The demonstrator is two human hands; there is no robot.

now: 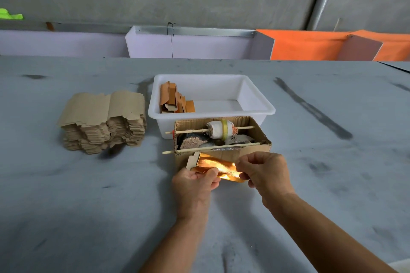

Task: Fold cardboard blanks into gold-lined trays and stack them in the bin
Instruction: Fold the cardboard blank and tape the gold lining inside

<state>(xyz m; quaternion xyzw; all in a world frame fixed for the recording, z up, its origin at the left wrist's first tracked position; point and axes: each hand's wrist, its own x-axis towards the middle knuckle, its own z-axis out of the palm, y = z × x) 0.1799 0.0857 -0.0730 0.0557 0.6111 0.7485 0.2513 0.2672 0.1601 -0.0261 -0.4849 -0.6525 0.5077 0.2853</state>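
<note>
A gold-lined cardboard blank (216,167) hangs between both hands just above the grey table, its shiny gold face up and one end flap raised at the left. My left hand (195,184) pinches its near left edge, thumb on the gold side. My right hand (264,173) pinches its right end. A tall stack of brown flat blanks (104,119) lies to the left. The white plastic bin (255,104) stands behind, with several folded trays (175,98) leaning in its left end.
A small open cardboard box (265,142) sits between my hands and the bin, holding a wrapped roll (219,129) on a wooden stick plus a second stick across it. Lilac and orange panels run along the table's far edge.
</note>
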